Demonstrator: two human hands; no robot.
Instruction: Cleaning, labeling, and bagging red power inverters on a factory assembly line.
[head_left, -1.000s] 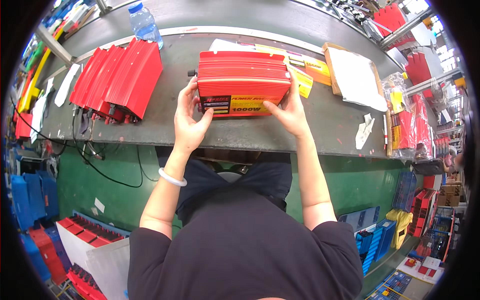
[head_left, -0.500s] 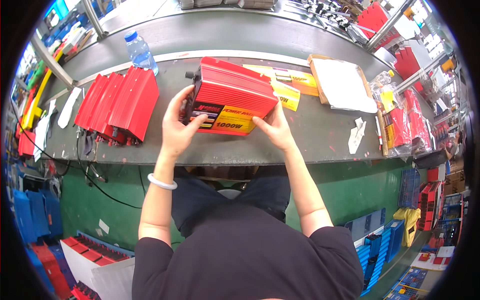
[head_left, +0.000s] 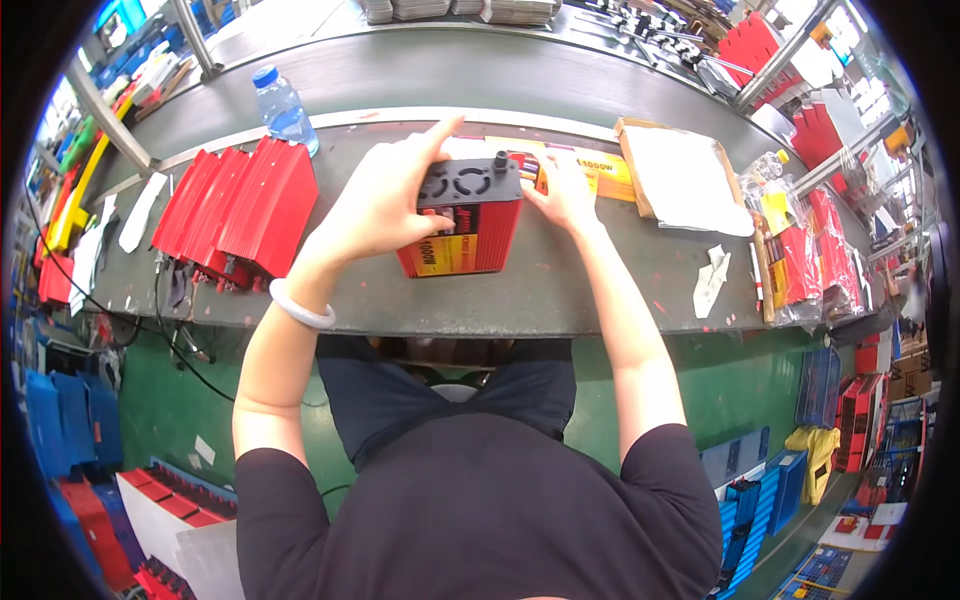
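A red power inverter (head_left: 468, 240) stands on end on the workbench before me, its black end with two fan grilles and a knob facing up. My left hand (head_left: 385, 195) grips its left side, thumb across the black and yellow label, fingers reaching over behind. My right hand (head_left: 565, 192) is at its upper right edge, thumb against the side and fingers curled round behind, where they are partly hidden. Yellow printed label sheets (head_left: 604, 170) lie just beyond the right hand. To the left, several red finned inverters (head_left: 240, 210) stand in a row.
A water bottle (head_left: 284, 112) stands behind the row of inverters. At right are an open carton with white sheets (head_left: 685, 175), a torn paper scrap (head_left: 711, 280) and plastic-wrapped red units (head_left: 800, 250). A black cable (head_left: 185, 352) hangs off the bench's front left edge.
The inverter has turned from lying lengthwise to standing on end, fan end up. My left hand has moved up and over its side; the right hand has shifted up along it.
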